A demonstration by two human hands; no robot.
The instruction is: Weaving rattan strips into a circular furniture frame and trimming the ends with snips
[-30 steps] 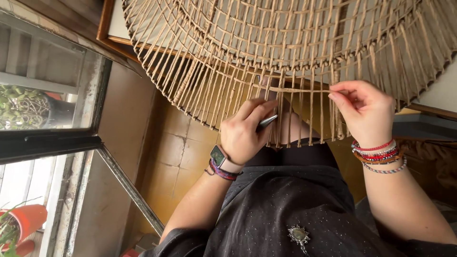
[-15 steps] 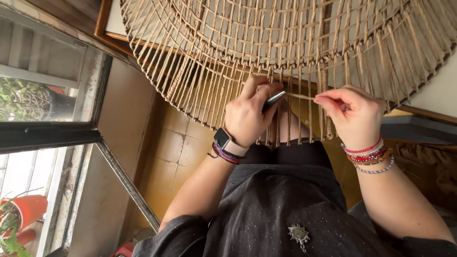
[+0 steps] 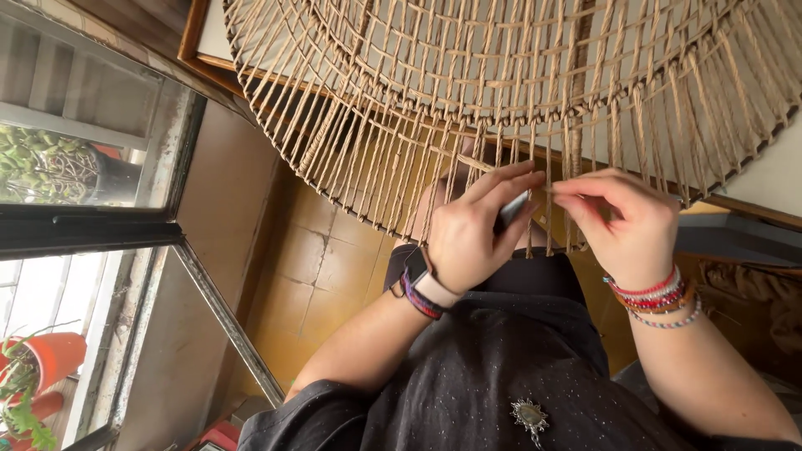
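Note:
A large round woven piece (image 3: pixel 501 83) of tan cord fills the top of the view, with loose cord ends hanging from its lower edge. My left hand (image 3: pixel 476 230) reaches up among these hanging cords and grips a small dark metal tool (image 3: pixel 511 210) between fingers and palm. My right hand (image 3: pixel 622 225) is just to its right, its fingertips pinched on a thin cord strand (image 3: pixel 547 190) beside the tool's tip. The two hands nearly touch. A watch and cord bracelets sit on my left wrist, bead bracelets on my right.
A glass window with a dark metal frame (image 3: pixel 92 230) runs along the left. Red plant pots (image 3: pixel 50 359) stand outside it. Yellow-brown floor tiles (image 3: pixel 326 267) lie below. A wooden frame (image 3: pixel 196 42) is at upper left, and my black garment (image 3: pixel 518 376) covers the lower middle.
Both hands have risen and drawn closer together at the woven edge. My right hand moved left toward the tool, and its fingers closed on a strand.

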